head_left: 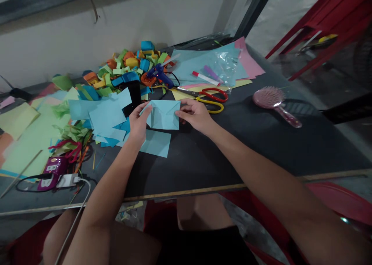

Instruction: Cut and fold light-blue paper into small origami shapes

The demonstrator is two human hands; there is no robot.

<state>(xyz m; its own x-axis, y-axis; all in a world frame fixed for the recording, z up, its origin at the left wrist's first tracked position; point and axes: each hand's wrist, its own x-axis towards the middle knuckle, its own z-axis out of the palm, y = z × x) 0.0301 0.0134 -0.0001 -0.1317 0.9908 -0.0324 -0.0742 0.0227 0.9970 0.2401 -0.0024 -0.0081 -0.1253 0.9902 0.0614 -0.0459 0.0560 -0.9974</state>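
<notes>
A light blue sheet of folded paper [164,115], with crease lines across it, is held up just above the dark table. My left hand [138,121] pinches its left edge, thumb on the front face. At the right edge, my right hand [193,113] grips the same paper between thumb and fingers. Below it a flat light blue paper piece [157,142] lies on the table. More loose blue sheets [107,115] are piled left of my left hand. Scissors [213,98] with red and yellow handles rest just beyond my right hand.
Behind my hands lie a heap of colourful folded paper pieces [132,62] and a blue glue gun [163,75]. Markers [205,78] sit on paper sheets at the back. A pink hairbrush [270,99] lies right; a purple power socket [54,172] with cables is front left.
</notes>
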